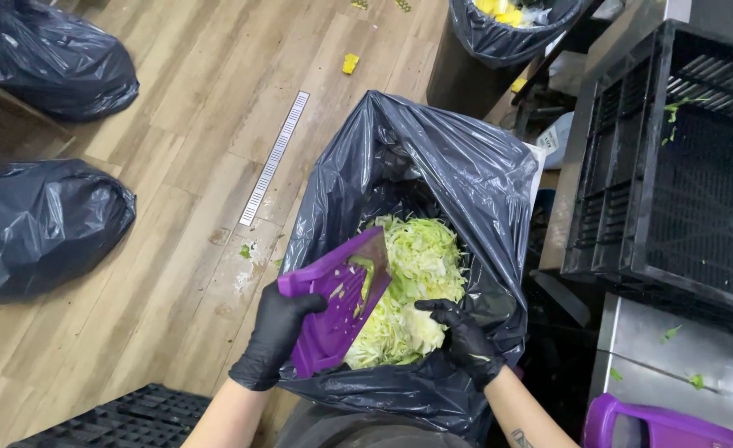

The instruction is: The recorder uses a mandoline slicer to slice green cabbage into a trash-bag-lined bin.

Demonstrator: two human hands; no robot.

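Over the open black plastic bin bag near the middle of the scene, the left hand in a black glove is clenching the near edge of a tilted purple plastic tray; the right gloved hand, fingers spread and grasping nothing, is pressing on the pale green shredded cabbage heaped inside the bag; keeping the tray's far lip above the bag mouth looks wise, so shreds are landing inside.
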